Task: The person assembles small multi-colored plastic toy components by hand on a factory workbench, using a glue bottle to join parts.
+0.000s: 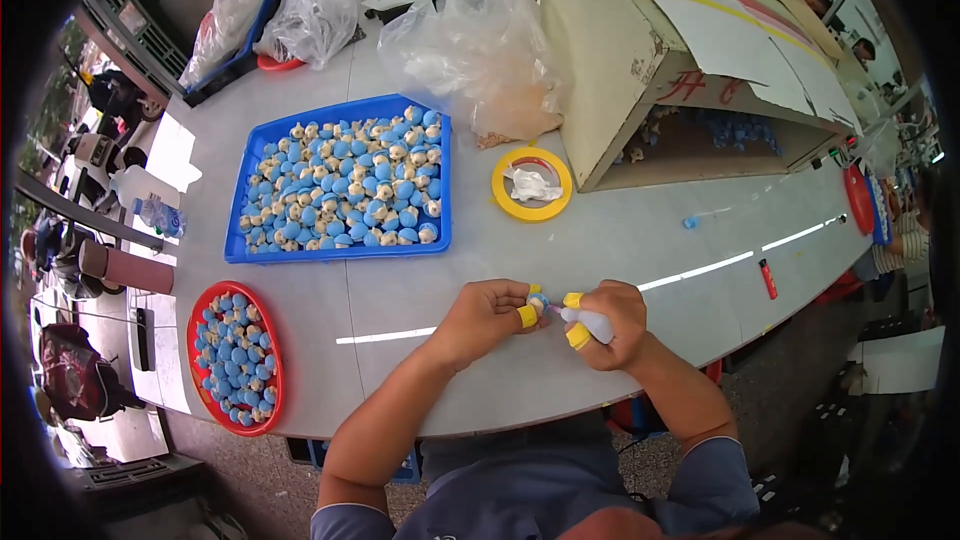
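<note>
Between yellow-covered fingertips, my left hand (484, 318) pinches a small blue-and-cream figurine (538, 303). Closed around a small white squeeze bottle (590, 324) is my right hand (617, 323), also with yellow finger covers. The bottle's narrow tip points left and meets or nearly meets the figurine; contact is too small to tell. Left of my hands, a red oval tray (280, 380) holds many similar figurines. Beyond it, a larger blue rectangular tray (340, 256) is filled with more of them.
A yellow tape roll (505, 202) with crumpled white tissue lies ahead. Behind it stands a large cream metal housing (620, 60) with an open front. Clear plastic bags (470, 40) lie at the back. A red lighter-like stick (768, 279) and a pink cup (130, 267) sit near the edges.
</note>
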`<state>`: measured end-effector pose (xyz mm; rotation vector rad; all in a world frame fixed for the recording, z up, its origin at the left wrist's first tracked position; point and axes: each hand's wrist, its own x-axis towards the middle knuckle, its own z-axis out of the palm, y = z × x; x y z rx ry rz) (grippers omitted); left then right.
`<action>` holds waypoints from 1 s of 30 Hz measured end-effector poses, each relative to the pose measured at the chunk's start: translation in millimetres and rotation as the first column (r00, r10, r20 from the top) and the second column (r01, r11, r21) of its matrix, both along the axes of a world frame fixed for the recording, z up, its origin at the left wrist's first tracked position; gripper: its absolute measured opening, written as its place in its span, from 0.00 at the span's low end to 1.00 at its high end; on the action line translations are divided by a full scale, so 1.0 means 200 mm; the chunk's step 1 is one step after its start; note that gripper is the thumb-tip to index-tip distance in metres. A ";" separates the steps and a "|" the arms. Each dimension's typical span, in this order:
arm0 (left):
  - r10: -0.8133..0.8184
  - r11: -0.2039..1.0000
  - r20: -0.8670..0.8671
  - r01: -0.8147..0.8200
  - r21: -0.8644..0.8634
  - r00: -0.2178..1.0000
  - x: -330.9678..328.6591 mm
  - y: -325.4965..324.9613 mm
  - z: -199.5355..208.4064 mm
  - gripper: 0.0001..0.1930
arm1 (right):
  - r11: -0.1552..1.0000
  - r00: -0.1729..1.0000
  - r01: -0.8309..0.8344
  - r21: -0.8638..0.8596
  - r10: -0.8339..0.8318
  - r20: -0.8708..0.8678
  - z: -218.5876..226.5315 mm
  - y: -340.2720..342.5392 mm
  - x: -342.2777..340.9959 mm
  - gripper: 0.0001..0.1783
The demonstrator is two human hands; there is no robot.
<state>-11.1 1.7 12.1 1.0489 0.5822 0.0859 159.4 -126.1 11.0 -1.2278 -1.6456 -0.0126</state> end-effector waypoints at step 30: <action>-0.029 0.999 -0.026 0.029 0.014 0.999 0.00 0.00 0.00 0.16 | 0.999 0.997 0.044 0.021 -0.042 -0.060 0.03 0.00 0.00 0.13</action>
